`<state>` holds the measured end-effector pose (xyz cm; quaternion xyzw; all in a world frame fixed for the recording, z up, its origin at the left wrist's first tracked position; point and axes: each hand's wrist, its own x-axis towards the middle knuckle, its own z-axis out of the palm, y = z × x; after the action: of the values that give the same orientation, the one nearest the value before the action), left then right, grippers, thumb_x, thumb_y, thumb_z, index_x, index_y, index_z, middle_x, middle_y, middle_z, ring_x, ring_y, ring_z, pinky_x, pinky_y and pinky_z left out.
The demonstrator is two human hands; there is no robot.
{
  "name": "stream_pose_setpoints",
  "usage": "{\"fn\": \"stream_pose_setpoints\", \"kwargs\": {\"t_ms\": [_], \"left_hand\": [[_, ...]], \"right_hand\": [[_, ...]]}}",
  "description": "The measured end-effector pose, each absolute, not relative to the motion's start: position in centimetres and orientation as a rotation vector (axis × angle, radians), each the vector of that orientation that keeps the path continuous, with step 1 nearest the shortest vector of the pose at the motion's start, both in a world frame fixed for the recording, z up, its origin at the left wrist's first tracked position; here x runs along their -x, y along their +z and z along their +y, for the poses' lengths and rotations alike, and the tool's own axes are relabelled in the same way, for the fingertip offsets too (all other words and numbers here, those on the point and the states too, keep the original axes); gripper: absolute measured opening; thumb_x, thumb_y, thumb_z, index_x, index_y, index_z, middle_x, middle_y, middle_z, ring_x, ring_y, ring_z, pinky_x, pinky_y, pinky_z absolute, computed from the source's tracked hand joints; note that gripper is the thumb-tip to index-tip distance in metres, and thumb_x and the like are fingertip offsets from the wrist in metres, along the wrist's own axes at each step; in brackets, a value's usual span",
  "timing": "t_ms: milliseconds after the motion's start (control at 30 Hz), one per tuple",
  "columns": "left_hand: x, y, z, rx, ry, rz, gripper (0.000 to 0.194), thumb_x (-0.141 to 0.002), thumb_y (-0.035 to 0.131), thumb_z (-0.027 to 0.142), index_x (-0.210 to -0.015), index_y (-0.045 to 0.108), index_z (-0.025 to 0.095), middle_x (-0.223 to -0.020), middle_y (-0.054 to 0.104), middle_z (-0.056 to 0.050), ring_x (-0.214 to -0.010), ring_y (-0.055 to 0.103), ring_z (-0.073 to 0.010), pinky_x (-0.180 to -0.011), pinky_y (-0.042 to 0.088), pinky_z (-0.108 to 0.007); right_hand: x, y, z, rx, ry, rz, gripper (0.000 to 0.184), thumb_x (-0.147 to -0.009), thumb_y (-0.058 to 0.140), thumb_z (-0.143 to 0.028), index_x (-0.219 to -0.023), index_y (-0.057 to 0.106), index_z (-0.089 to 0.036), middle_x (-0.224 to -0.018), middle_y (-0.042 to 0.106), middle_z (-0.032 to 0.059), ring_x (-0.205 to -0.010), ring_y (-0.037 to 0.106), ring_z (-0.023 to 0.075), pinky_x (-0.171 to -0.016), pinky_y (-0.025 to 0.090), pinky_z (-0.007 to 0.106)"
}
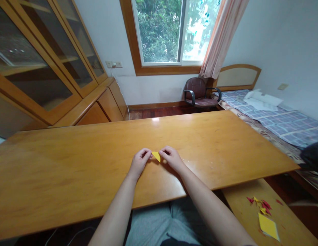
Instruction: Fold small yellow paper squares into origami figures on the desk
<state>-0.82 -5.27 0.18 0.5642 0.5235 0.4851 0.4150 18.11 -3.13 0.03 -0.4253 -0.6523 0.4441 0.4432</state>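
Note:
A small yellow folded paper (156, 155), triangular in outline, is held between my two hands just above the wooden table (79, 164). My left hand (140, 162) pinches its left corner between thumb and fingers. At the opposite side, my right hand (172, 158) grips the right edge in the same way. One point of the paper hangs downward toward me. Whether its lower tip touches the tabletop, I cannot tell.
On a lower surface (240, 201) at the right lie a stack of yellow paper squares (268, 226) and several small red and yellow folded papers (265, 206). Beyond the table stand a brown armchair (197, 90), a bed (276, 119) and a glass-fronted cabinet (50, 111).

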Motion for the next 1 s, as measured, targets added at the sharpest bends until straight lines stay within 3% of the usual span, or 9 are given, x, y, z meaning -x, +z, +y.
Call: {"fn": "stream_pose_setpoints", "kwargs": {"t_ms": [233, 433, 1000], "left_hand": [[0.84, 0.05, -5.31, -1.462, 1.166, 1.302, 0.027, -0.083, 0.062, 0.043, -0.087, 0.068, 0.017, -0.083, 0.069, -0.003, -0.075, 0.063, -0.0172, -0.072, 0.05, -0.026], [0.79, 0.01, -5.25, -1.466, 1.158, 1.33, 0.027, -0.083, 0.061, 0.042, -0.077, 0.065, 0.017, -0.073, 0.066, -0.002, -0.071, 0.062, -0.0165, -0.07, 0.049, -0.025], [0.58, -0.18, -5.44, -1.618, 1.084, 1.331, 0.027, -0.086, 0.059, 0.041, -0.076, 0.067, 0.017, -0.074, 0.068, -0.003, -0.073, 0.063, -0.0172, -0.07, 0.05, -0.025]], "right_hand": [[-18.15, 0.06, -3.16, 1.039, 1.074, -1.65, 0.02, -0.086, 0.06, -0.032, -0.074, 0.067, -0.018, -0.074, 0.064, 0.0013, -0.074, 0.059, 0.0162, -0.07, 0.043, 0.027], [-18.07, -0.24, -3.07, 1.027, 1.069, -1.651, 0.018, -0.086, 0.061, -0.03, -0.073, 0.066, -0.018, -0.073, 0.063, 0.0005, -0.072, 0.058, 0.0155, -0.069, 0.042, 0.027], [-17.97, 0.44, -3.49, 1.02, 1.033, -1.778, 0.014, -0.085, 0.064, -0.025, -0.074, 0.069, -0.018, -0.073, 0.064, 0.0009, -0.073, 0.058, 0.0151, -0.069, 0.043, 0.026]]}}
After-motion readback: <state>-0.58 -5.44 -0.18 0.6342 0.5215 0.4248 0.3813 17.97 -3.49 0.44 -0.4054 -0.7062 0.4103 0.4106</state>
